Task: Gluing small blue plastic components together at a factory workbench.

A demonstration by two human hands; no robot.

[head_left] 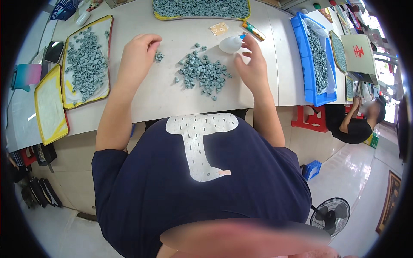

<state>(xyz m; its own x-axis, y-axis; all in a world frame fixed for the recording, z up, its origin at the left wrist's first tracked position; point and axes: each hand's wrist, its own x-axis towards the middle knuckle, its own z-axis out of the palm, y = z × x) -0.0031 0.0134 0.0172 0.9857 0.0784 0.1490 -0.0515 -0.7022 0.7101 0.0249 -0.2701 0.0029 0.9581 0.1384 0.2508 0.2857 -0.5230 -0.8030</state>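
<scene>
My left hand is over the white table, its fingers curled toward the thumb; anything between the fingertips is too small to make out. A few small grey-green cone-like pieces lie just beside that thumb. My right hand has its fingers bent and apart next to a white squeeze bottle with a blue tip. The index finger reaches up to the tip, and the thumb is away from the bottle. Between my hands spreads a loose pile of the same grey-green pieces.
Left are a yellow-rimmed tray of pieces, another yellow tray and a phone. A full tray is at the back. A glue-like tube and patterned card lie nearby; right, a blue crate and a seated person.
</scene>
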